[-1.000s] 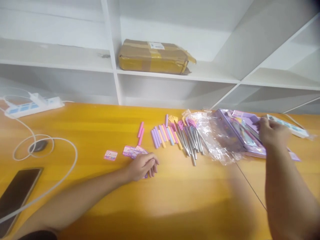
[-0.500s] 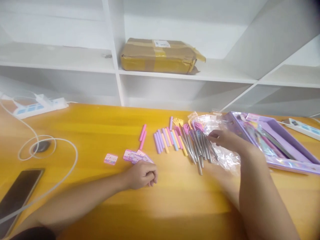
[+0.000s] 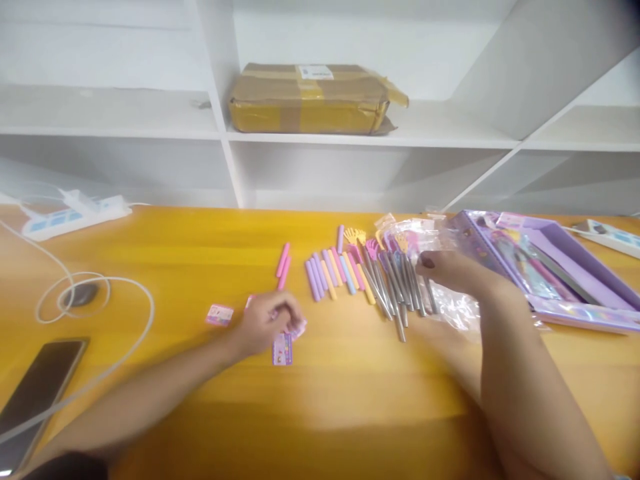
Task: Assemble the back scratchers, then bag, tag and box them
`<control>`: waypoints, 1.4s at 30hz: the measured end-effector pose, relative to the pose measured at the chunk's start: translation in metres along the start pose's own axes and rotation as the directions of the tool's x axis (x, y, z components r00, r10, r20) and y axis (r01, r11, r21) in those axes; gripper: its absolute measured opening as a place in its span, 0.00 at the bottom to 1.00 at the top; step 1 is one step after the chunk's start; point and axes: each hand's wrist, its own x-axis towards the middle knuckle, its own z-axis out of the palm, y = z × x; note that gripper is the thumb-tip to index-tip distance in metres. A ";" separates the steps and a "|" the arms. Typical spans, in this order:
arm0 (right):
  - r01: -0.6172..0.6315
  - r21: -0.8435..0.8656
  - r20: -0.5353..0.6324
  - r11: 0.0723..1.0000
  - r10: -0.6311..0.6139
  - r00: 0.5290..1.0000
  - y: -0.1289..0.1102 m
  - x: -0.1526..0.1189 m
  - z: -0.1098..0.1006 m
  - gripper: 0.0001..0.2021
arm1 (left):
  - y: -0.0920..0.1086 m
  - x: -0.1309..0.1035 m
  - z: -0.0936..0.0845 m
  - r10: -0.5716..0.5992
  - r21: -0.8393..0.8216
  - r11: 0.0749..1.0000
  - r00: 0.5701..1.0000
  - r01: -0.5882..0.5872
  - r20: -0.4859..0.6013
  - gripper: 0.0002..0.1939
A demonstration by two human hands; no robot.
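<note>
Okay so the long orange-yellow wooden table [image 3: 350,413] holds the whole spread. The open, shallow purple box [image 3: 590,317] sits over on the person's right, with packaged pieces in it, and crumpled clear plastic wrap [image 3: 460,310] lies just beside it.

The right hand [image 3: 425,262] was over at that box a second ago and is now at the right edge of the pile of silver metal rods with colourful hand-shaped heads [image 3: 395,280]. Its fingers look bunched together, but can't tell if they're clamped on a rod. A pale orange head now shows near those fingertips.

The left hand [image 3: 265,320] has shifted onto the cards, fingers curled, no telling whether it grips one. So attention seems split between rods and cards.

The pink, purple, yellow and blue tubes [image 3: 347,273] haven't really budged.

Smallest stuff: a little purple-and-pink printed card [image 3: 282,350] now shows below the left hand, and another pink-edged card [image 3: 219,315] lies apart on the left.
</note>
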 end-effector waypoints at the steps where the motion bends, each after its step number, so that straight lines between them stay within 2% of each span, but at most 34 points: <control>1: -0.002 0.008 -0.007 1.000 0.002 1.000 -0.002 -0.004 -0.004 0.19 | 0.002 0.008 -0.010 0.046 0.106 0.994 0.992 -0.033 -0.119 0.12; 2: -0.004 0.029 -0.013 1.000 0.004 1.000 -0.005 -0.007 -0.007 0.19 | 0.004 0.016 -0.019 0.107 0.247 0.967 0.977 -0.059 -0.183 0.11; 3: 0.006 0.083 -0.016 0.997 -0.004 1.000 -0.009 -0.011 -0.009 0.20 | 0.003 0.024 -0.027 0.155 0.389 0.918 0.969 -0.071 -0.190 0.10; 5: 0.080 0.325 -0.015 0.942 -0.080 0.997 -0.023 -0.018 -0.006 0.23 | -0.002 0.035 -0.039 0.195 0.607 0.792 0.970 -0.066 -0.148 0.08; 6: 0.136 0.516 -0.031 0.846 -0.141 0.990 -0.034 -0.021 0.000 0.24 | -0.007 0.039 -0.042 0.190 0.676 0.734 0.976 -0.066 -0.111 0.10; 7: 0.191 0.698 -0.064 0.690 -0.205 0.977 -0.047 -0.022 0.009 0.26 | -0.012 0.041 -0.044 0.173 0.725 0.685 0.982 -0.068 -0.071 0.13; 9: 0.243 0.931 -0.177 0.272 -0.246 0.953 -0.076 -0.022 0.036 0.25 | -0.022 0.042 -0.046 0.140 0.786 0.615 0.990 -0.069 -0.023 0.15; 11: 0.272 0.951 -0.240 0.147 -0.208 0.948 -0.103 -0.019 0.069 0.25 | -0.029 0.042 -0.049 0.120 0.821 0.567 0.993 -0.062 -0.007 0.15; 12: 0.275 0.961 -0.266 0.037 -0.158 0.951 -0.114 -0.016 0.084 0.24 | -0.031 0.042 -0.051 0.117 0.833 0.549 0.993 -0.065 0.001 0.16; 13: 0.272 0.962 -0.273 -0.030 -0.137 0.952 -0.122 -0.014 0.098 0.24 | -0.033 0.042 -0.053 0.113 0.843 0.532 0.993 -0.075 0.017 0.18; 15: 0.273 0.957 -0.283 -0.094 -0.123 0.951 -0.130 -0.010 0.118 0.25 | -0.035 0.044 -0.058 0.101 0.857 0.504 0.993 -0.105 0.063 0.20; 18: 0.292 0.950 -0.305 -0.112 -0.119 0.945 -0.126 -0.010 0.128 0.25 | -0.038 0.047 -0.062 0.082 0.857 0.501 0.993 -0.117 0.088 0.20; 23: 0.334 0.933 -0.347 -0.132 -0.084 0.934 -0.115 -0.010 0.127 0.24 | -0.040 0.049 -0.062 0.056 0.837 0.544 0.998 -0.065 0.040 0.16; 26: 0.345 0.928 -0.357 -0.138 -0.070 0.932 -0.116 -0.010 0.129 0.23 | -0.042 0.050 -0.062 0.050 0.838 0.545 0.998 0.014 -0.049 0.11; 29: 0.346 0.928 -0.357 -0.137 -0.063 0.932 -0.119 -0.014 0.129 0.22 | -0.044 0.053 -0.062 -0.015 0.841 0.527 0.991 0.123 -0.136 0.08; 34: 0.366 0.924 -0.377 -0.112 -0.106 0.920 -0.127 -0.034 0.122 0.22 | -0.044 0.057 -0.068 -0.132 0.837 0.507 0.978 0.206 -0.161 0.10; 38: 0.343 0.933 -0.356 -0.113 -0.129 0.926 -0.133 -0.057 0.121 0.22 | -0.027 0.049 -0.072 -0.190 0.842 0.482 0.967 0.243 -0.170 0.06; 42: 0.251 0.962 -0.267 -0.108 -0.186 0.946 -0.127 -0.082 0.133 0.20 | 0.001 0.016 -0.063 -0.221 0.837 0.486 0.962 0.251 -0.161 0.11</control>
